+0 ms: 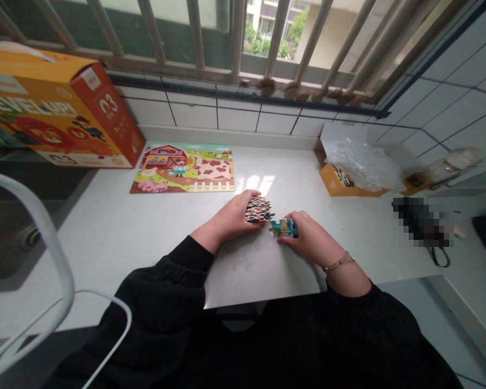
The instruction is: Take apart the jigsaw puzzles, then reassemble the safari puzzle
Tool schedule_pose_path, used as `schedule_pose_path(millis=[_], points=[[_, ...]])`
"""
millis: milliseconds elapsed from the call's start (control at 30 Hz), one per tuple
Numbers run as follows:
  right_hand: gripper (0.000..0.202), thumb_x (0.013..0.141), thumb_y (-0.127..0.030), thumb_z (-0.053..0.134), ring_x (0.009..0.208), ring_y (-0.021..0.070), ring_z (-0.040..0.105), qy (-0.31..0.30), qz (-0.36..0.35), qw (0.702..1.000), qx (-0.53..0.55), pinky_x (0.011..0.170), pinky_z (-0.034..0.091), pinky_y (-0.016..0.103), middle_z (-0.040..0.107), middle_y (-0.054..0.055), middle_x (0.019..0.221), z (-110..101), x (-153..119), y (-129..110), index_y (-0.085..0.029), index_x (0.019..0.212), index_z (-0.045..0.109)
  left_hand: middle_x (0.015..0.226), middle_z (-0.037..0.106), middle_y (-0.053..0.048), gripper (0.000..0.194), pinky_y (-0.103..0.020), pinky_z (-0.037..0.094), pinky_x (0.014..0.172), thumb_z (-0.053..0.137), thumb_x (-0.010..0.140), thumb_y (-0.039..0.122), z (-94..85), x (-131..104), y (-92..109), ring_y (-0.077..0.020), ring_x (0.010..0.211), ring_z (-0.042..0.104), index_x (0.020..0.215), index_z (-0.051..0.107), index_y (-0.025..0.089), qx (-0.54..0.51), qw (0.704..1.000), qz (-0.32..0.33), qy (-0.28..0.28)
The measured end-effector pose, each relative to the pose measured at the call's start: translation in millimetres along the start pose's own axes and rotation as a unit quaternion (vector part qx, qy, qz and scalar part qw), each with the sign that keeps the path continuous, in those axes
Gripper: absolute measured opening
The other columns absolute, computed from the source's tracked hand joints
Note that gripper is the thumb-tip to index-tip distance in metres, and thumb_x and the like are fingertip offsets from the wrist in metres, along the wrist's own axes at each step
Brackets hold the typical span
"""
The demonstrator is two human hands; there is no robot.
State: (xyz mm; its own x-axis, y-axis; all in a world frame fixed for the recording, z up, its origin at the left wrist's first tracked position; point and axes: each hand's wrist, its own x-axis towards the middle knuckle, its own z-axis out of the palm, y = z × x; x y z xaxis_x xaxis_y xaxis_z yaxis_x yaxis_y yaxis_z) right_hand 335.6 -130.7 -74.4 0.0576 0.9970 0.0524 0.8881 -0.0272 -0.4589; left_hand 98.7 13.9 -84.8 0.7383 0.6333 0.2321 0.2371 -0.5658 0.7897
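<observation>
My left hand [237,216] is closed around a thick stack of puzzle pieces [258,209], whose layered edges face up. Just to its right, my right hand [302,232] grips a few teal puzzle pieces [284,228] with a colourful print, between thumb and fingers. The two bundles are close together above the white counter [243,270]; whether they touch is hard to tell. Behind my left hand lies a flat farm picture [184,168] with a barn, a cow and a pig.
A large orange box [65,108] stands at the back left beside the sink [8,237]. At the back right an open orange box [336,181] holds pieces and clear plastic. A white curved tube [60,254] crosses the left. A blurred dark object [421,221] lies right.
</observation>
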Motion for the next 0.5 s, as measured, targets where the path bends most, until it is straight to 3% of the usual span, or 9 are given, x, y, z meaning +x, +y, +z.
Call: schedule_pose_path(millis=[200,500], points=[[0.027,0.091,-0.025,0.082,0.085,0.0243,0.071,-0.034,-0.001,0.998,0.045,0.076,0.051,0.034,0.075,0.003,0.096,-3,-2,-24,-0.026,0.107,0.06,0.139,0.069,-0.015,0.074,-0.05,0.057,0.111,0.09,0.08,0.035,0.3,0,-3,-0.034,0.126,0.07,0.143,0.055,0.021,-0.006,1.0,-0.006,-0.007],[0.024,0.1,-0.029,0.07,0.097,0.0282,0.076,-0.001,0.002,0.994,0.106,0.086,0.056,0.039,0.079,0.008,0.108,4,-8,-25,-0.027,0.122,0.061,0.139,0.069,-0.015,0.074,-0.051,0.055,0.113,0.09,0.08,0.034,0.5,1,-3,-0.0346,0.128,0.069,0.144,0.055,0.022,-0.002,1.0,-0.004,-0.004]])
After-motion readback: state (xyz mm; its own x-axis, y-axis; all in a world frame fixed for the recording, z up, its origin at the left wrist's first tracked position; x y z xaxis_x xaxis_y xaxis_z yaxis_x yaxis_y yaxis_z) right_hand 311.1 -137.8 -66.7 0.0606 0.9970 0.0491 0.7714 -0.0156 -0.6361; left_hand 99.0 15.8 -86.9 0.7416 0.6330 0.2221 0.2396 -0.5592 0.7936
